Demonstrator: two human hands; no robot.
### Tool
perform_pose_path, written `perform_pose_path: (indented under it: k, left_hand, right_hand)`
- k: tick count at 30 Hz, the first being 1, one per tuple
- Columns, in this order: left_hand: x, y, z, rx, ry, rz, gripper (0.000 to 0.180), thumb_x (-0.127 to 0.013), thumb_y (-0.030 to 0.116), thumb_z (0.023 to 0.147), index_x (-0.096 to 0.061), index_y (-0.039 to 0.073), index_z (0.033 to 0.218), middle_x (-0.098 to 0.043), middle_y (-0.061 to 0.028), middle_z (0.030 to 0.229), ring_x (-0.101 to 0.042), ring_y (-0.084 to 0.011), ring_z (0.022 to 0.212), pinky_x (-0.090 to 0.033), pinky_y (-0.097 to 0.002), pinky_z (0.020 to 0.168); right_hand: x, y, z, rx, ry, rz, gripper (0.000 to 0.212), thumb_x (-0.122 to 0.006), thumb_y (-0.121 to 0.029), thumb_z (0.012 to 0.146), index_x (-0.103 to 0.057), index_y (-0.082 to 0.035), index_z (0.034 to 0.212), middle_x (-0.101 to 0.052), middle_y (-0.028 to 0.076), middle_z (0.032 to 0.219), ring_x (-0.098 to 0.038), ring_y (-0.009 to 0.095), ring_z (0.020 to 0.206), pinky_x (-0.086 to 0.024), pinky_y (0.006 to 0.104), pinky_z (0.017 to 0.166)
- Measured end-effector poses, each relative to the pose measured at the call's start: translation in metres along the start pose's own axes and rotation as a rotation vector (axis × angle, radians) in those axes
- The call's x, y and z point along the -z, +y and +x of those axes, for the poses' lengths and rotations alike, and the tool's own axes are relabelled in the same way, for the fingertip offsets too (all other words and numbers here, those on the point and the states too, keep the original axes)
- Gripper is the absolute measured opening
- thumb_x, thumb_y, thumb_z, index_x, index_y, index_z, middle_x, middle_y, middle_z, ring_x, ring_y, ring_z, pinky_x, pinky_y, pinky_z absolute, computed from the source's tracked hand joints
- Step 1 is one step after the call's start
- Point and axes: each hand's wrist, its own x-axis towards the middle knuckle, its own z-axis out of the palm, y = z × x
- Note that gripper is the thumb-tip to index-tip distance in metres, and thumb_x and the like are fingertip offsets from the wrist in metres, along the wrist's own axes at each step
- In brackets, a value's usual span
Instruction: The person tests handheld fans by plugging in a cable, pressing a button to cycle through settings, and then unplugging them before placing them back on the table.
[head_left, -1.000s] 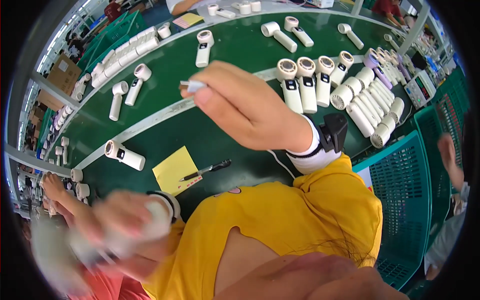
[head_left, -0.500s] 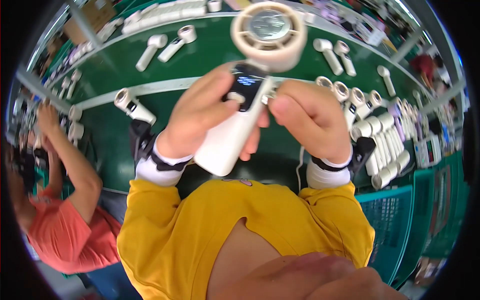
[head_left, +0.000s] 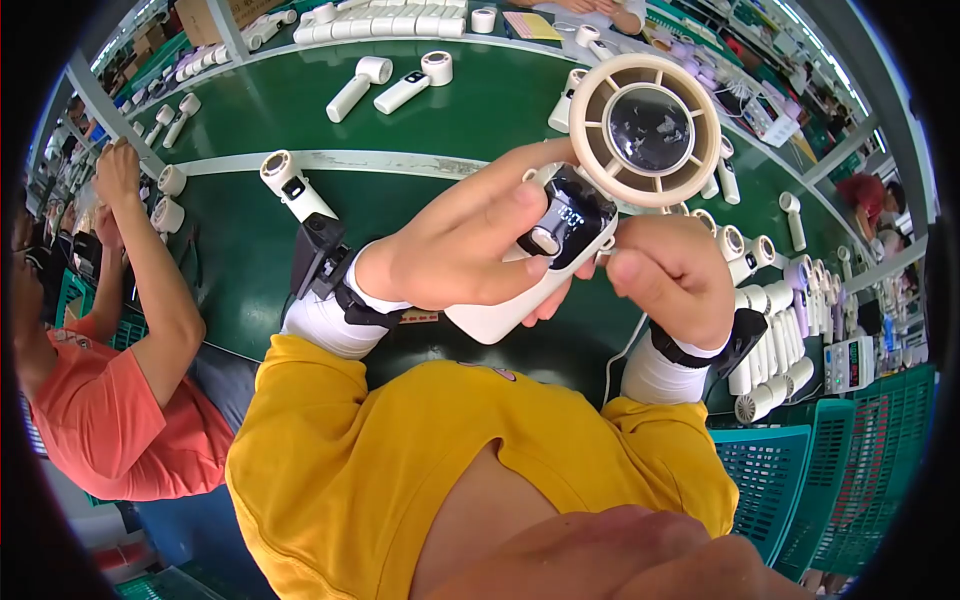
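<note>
My left hand point(head_left: 470, 235) is wrapped round the handle of a white handheld fan point(head_left: 495, 310), with its fingertips close to the oval button below a lit black display point(head_left: 575, 212). The fan's round head point(head_left: 593, 135), with a beige spoked ring and a dark shiny centre, tilts up and to the right. My right hand point(head_left: 675, 270) is closed in a pinch beside the handle's right edge, near a small loop there. What its fingers hold, if anything, is hidden. Below that hand a thin white cable point(head_left: 612, 370) hangs down.
Several white fans, such as one at the left point(head_left: 298, 188), lie on the green table point(head_left: 270, 125). More fans point(head_left: 785, 335) are stacked in rows at the right, near a white meter box point(head_left: 848, 365). Teal crates point(head_left: 765, 470) stand below. A co-worker in an orange shirt point(head_left: 110, 410) sits at the left.
The fan has swung right and tilted, its head now lower and further right in view. My right hand has shifted slightly right and down, away from the handle's edge. The view has turned.
</note>
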Motion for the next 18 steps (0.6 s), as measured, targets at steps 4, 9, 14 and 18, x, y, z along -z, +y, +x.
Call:
perform_pose_path:
  k: [4, 9, 14, 18]
  left_hand:
    - [0.012, 0.002, 0.002, 0.043, -0.1, -0.031, 0.051, -0.042, 0.01, 0.083, -0.019, 0.002, 0.128, -0.05, -0.017, 0.097, -0.055, -0.0223, 0.064, -0.047, -0.031, 0.055]
    - [0.017, -0.003, 0.002, -0.218, -0.037, 0.337, 0.057, -0.044, 0.003, 0.078, -0.018, 0.003, 0.128, -0.043, -0.0238, 0.103, -0.053, -0.0281, 0.071, -0.047, -0.0344, 0.06]
    - [0.024, -0.019, 0.006, -0.551, 0.048, 0.796, 0.064, -0.045, -0.005, 0.072, -0.016, 0.004, 0.129, -0.033, -0.0322, 0.11, -0.052, -0.0354, 0.079, -0.047, -0.0386, 0.067]
    - [0.017, -0.028, 0.008, -0.628, 0.079, 0.875, 0.066, -0.045, -0.007, 0.071, -0.015, 0.005, 0.129, -0.032, -0.0333, 0.111, -0.051, -0.0355, 0.08, -0.047, -0.039, 0.068]
  right_hand:
    - [0.0, 0.002, 0.001, 0.084, -0.045, 0.006, 0.025, -0.051, -0.018, 0.084, -0.05, -0.001, 0.065, -0.046, 0.007, 0.052, -0.043, 0.018, 0.047, -0.033, 0.0277, 0.044]
    - [-0.013, -0.01, 0.006, -0.022, 0.098, -0.047, 0.025, -0.047, -0.018, 0.086, -0.053, -0.002, 0.069, -0.054, 0.007, 0.06, -0.051, 0.017, 0.053, -0.038, 0.0259, 0.049]
    - [-0.016, -0.008, 0.012, -0.081, 0.111, -0.002, 0.026, -0.043, -0.019, 0.088, -0.055, -0.001, 0.072, -0.06, 0.005, 0.067, -0.056, 0.014, 0.061, -0.043, 0.0249, 0.056]
    - [-0.014, -0.004, 0.013, -0.104, 0.125, 0.115, 0.026, -0.045, -0.021, 0.088, -0.056, -0.001, 0.074, -0.06, 0.004, 0.067, -0.053, 0.011, 0.06, -0.042, 0.0237, 0.057]
